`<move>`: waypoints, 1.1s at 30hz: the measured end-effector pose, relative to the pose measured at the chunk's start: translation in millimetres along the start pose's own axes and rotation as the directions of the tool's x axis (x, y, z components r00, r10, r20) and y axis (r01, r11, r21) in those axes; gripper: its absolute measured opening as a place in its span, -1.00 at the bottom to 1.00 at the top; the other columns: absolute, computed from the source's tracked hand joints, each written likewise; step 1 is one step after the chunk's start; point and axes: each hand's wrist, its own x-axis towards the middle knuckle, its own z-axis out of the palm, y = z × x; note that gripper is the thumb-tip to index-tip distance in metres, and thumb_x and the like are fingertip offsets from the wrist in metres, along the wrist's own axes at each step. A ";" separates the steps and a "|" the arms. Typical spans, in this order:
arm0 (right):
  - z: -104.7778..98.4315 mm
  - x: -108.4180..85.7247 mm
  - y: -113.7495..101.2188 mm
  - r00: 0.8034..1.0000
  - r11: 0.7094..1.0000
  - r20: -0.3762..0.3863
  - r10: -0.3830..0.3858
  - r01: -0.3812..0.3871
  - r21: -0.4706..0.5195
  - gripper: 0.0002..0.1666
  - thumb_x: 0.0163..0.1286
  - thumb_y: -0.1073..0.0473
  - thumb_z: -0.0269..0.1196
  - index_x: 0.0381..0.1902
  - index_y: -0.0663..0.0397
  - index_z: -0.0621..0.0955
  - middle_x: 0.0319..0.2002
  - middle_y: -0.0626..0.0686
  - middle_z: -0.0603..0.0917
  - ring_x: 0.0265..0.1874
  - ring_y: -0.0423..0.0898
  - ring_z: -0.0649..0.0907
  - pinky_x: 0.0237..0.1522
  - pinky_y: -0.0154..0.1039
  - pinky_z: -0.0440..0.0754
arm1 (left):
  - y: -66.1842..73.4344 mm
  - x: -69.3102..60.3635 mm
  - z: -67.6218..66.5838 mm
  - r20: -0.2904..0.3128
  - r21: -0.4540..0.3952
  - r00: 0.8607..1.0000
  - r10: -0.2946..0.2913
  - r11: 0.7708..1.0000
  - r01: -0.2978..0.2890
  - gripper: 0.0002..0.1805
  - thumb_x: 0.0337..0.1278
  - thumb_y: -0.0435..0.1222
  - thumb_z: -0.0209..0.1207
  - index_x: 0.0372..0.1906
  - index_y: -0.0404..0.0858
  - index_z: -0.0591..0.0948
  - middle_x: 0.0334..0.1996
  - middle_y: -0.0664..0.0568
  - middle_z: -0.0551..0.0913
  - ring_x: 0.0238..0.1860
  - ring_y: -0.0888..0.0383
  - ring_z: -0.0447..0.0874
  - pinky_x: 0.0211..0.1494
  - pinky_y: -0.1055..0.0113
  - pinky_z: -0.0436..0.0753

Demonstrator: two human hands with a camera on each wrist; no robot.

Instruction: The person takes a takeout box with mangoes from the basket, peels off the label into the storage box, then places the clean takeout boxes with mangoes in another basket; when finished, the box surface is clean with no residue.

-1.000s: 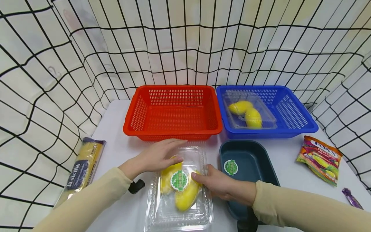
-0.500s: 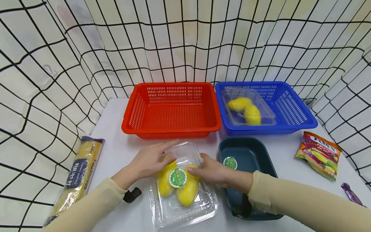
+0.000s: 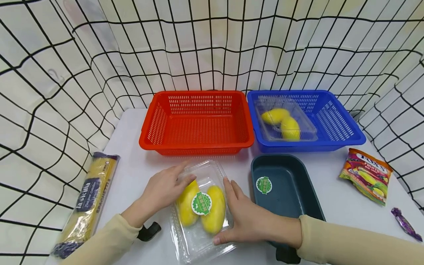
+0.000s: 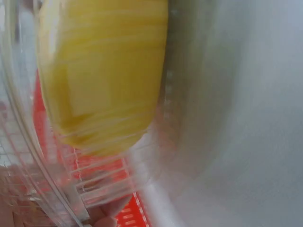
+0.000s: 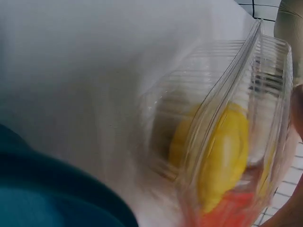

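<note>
A clear plastic clamshell box (image 3: 202, 250) of yellow mangoes (image 3: 213, 209), with a round green-and-white sticker (image 3: 201, 203) on its lid, lies slightly turned at the front middle in the head view. Holding its far left corner is my left hand (image 3: 162, 189), thumb over the lid and fingers along the edge. My right hand (image 3: 248, 217) rests at the box's right side with fingers straight and thumb spread toward the near end. Both wrist views show the box from its sides, with a mango (image 4: 104, 80) in the left and another mango (image 5: 225, 156) in the right.
A red basket (image 3: 197, 151) stands behind the box. Beside it, a blue basket (image 3: 341, 141) holds another mango box (image 3: 306, 127). A dark teal pan (image 3: 285, 184) is at right, with a candy bag (image 3: 366, 176) and wrapped sweet (image 3: 405, 224) beyond. Spaghetti (image 3: 87, 202) lies left.
The box has turned and shifted slightly left. My right hand has loosened its grip on the right edge, its fingers straightening and its thumb moving toward the near end.
</note>
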 end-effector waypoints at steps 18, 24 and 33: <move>-36.5 22.3 11.7 0.984 0.929 0.144 -0.101 0.145 -0.341 0.72 -0.19 -0.40 0.62 0.67 0.14 -0.10 0.68 0.13 -0.06 0.65 0.11 0.07 0.61 0.08 0.17 | -0.8 -14.3 -10.3 0.074 0.124 0.970 0.231 0.963 -0.239 0.03 0.22 0.24 0.21 0.64 -0.18 0.12 0.62 -0.27 0.09 0.56 -0.32 0.18 0.50 -0.22 0.38; -50.6 34.6 22.0 0.965 0.911 0.230 -0.129 0.207 -0.358 0.67 -0.12 -0.40 0.58 0.68 0.01 -0.15 0.70 -0.02 -0.11 0.67 0.03 0.00 0.64 0.09 0.07 | -8.7 -8.9 -2.8 0.066 0.210 0.901 0.428 0.877 -0.432 0.05 0.13 0.37 0.15 0.63 -0.04 0.17 0.67 -0.12 -0.02 0.65 -0.27 -0.05 0.62 -0.22 0.11; -36.5 18.2 17.2 0.975 0.841 0.075 -0.211 0.220 -0.495 0.59 -0.03 -0.56 0.42 0.63 0.27 -0.01 0.65 0.24 0.04 0.63 0.23 0.11 0.56 0.27 0.20 | -6.6 -12.8 -0.7 0.045 0.296 0.916 0.399 0.870 -0.394 0.09 0.15 0.46 -0.01 0.63 -0.11 0.16 0.65 -0.14 0.07 0.59 -0.30 0.13 0.55 -0.21 0.28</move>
